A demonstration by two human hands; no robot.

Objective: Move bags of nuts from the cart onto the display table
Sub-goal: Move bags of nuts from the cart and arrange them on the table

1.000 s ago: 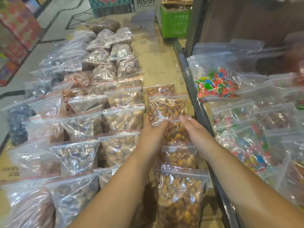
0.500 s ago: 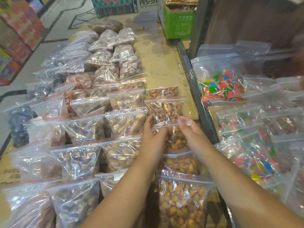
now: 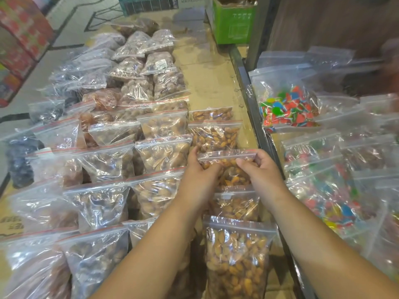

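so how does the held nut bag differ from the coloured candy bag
The nut bag holds orange-brown nuts; the candy bag holds red, green and blue pieces. The nut bag is gripped by the left hand and right hand; the candy bag lies untouched. The nut bag is left of the dark rail, the candy bag right of it. Both are clear zip bags.

BAG: clear zip-lock plastic bag of brown nuts (image 3: 232,175) drops from raised, upright to low in its column | REAR BAG: nut-filled clear bag behind it (image 3: 216,137), covered a second ago, now mostly shows | HANDS: left hand (image 3: 198,175) and right hand (image 3: 262,169) shift from its lower sides to pinch its top zip-strip corners.
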